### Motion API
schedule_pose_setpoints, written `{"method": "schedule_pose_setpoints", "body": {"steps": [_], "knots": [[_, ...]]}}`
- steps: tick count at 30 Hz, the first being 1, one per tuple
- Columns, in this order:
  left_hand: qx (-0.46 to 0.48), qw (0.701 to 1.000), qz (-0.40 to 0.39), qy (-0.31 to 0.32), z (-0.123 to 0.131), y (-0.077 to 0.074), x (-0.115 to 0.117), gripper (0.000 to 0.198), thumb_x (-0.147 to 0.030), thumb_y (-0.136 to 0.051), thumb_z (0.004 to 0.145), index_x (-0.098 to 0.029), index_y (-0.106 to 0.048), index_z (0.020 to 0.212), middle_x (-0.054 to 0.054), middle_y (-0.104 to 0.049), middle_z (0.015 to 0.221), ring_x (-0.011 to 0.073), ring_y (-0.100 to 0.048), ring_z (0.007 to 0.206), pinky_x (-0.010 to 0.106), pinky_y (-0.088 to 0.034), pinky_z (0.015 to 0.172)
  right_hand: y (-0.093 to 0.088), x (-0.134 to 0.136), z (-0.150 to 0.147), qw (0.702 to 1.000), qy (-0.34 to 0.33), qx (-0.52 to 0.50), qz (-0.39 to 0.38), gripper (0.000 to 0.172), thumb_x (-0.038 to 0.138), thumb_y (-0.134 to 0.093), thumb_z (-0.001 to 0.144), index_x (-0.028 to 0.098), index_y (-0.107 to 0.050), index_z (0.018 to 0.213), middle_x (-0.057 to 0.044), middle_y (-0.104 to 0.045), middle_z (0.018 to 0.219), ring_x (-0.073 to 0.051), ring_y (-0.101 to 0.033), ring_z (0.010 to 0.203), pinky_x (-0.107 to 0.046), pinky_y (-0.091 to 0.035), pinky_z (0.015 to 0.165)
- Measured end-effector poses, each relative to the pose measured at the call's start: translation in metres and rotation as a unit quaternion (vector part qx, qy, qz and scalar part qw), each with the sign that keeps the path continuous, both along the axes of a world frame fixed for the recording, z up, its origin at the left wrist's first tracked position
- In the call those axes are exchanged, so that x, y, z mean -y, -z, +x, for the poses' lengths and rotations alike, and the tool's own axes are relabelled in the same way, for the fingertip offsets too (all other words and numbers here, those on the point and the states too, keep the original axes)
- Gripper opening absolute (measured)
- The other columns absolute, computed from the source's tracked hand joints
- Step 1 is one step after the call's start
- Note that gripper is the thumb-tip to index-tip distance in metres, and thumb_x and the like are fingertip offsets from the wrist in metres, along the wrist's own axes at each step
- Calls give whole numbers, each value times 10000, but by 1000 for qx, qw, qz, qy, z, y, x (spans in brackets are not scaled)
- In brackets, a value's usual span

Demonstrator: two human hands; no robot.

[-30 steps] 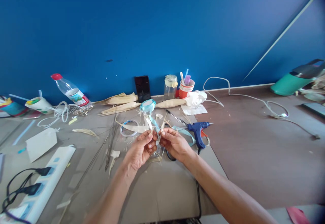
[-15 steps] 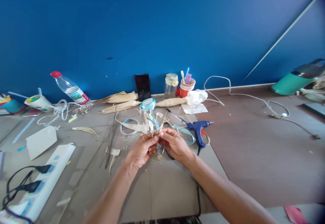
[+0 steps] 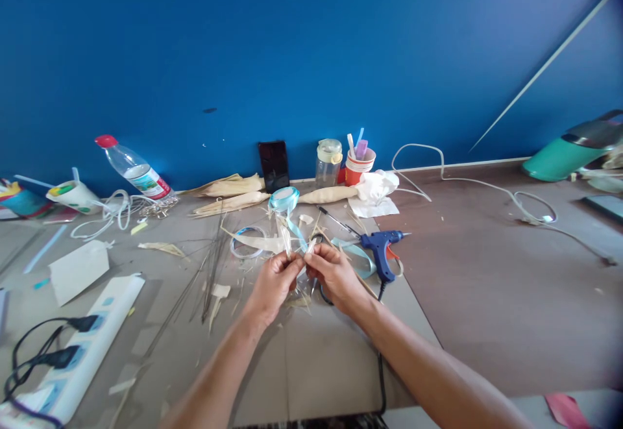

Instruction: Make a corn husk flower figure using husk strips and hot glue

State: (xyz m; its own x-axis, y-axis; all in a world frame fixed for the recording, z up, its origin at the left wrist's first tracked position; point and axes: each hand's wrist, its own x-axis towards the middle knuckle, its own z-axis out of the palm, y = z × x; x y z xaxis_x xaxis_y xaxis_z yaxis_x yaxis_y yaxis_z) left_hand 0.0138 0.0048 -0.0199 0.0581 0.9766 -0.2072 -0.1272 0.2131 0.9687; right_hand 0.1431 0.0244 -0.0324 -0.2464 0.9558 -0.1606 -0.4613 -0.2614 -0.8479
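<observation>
My left hand is closed, thumb against fingers, pinching a pale strip of dried corn husk that stands up from the fingertips. Close beside it, my right hand pinches another small husk piece. The fingertips of both hands nearly meet, and the lower ends of the pieces are hidden by them. Scissors lie partly covered under my right hand. Just beyond the hands are a light blue ribbon roll, a clear ring-shaped roll and a pen.
A blue glue gun lies right of my hands. Thin wires and husk scraps spread leftward. A power strip, leaning bottle, phone, jar, paper cups and green kettle stand around.
My left hand has turned slightly, its fingers curling in more, and the husk in it has shifted a little left. My right hand stays nearly in place.
</observation>
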Motion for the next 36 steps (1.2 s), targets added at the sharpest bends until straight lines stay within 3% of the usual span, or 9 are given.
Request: {"method": "schedule_pose_setpoints", "body": {"steps": [9, 13, 17, 20, 25, 30, 36], "knots": [[12, 999, -14, 37, -2, -3, 0, 309, -412, -678, 705, -144, -534, 659, -73, -333, 479, 42, -262, 429, 205, -182, 440, -8, -6, 9, 984, -62, -110, -128, 277, 307, -761, 607, 155, -532, 571, 35, -522, 521, -61, -410, 436, -216, -331, 456], [21, 999, -23, 42, -4, -3, 0, 290, -402, -681, 708, -142, -556, 692, -73, -340, 496, 43, -273, 437, 199, -196, 441, -9, -7, 11, 980, -59, -126, -139, 285, 296, -767, 600, 156, -523, 561, 38, -524, 519, -59, -404, 429, -216, -331, 448], [102, 993, -44, 44, -5, -6, -1, 299, -415, -642, 738, -124, -635, 805, -18, -477, 645, 48, -349, 480, 197, -274, 463, -8, -8, 12, 986, -25, -126, -102, 265, 297, -764, 608, 158, -540, 576, 40, -526, 524, -61, -407, 438, -220, -327, 461], [152, 986, -63, 13, -4, -8, -1, 302, -374, -629, 744, -108, -667, 882, 19, -525, 744, 57, -406, 512, 208, -333, 486, -8, -8, 11, 992, 4, -109, -57, 244, 313, -757, 615, 165, -564, 600, 41, -518, 529, -64, -403, 455, -225, -326, 484], [154, 984, -82, 17, -4, -6, -3, 268, -259, -690, 694, -109, -668, 916, -21, -481, 662, 48, -413, 493, 195, -332, 476, -8, -5, 8, 999, 21, -42, -3, 273, 373, -730, 643, 171, -556, 586, 34, -504, 539, -69, -387, 473, -229, -312, 500], [144, 986, -73, 39, -6, -3, -4, 291, -272, -739, 664, -124, -650, 899, -23, -531, 639, 58, -483, 488, 194, -376, 485, -4, -5, 6, 998, 50, 14, 36, 270, 389, -687, 687, 180, -543, 594, 38, -474, 525, -80, -390, 487, -233, -303, 508], [169, 980, -100, 19, -6, -3, -4, 258, -257, -762, 648, -141, -569, 774, -11, -595, 646, 74, -541, 510, 212, -451, 529, -5, -2, 5, 978, 104, 134, 121, 220, 360, -621, 742, 190, -556, 619, 41, -445, 525, -94, -373, 511, -239, -298, 512]]}}
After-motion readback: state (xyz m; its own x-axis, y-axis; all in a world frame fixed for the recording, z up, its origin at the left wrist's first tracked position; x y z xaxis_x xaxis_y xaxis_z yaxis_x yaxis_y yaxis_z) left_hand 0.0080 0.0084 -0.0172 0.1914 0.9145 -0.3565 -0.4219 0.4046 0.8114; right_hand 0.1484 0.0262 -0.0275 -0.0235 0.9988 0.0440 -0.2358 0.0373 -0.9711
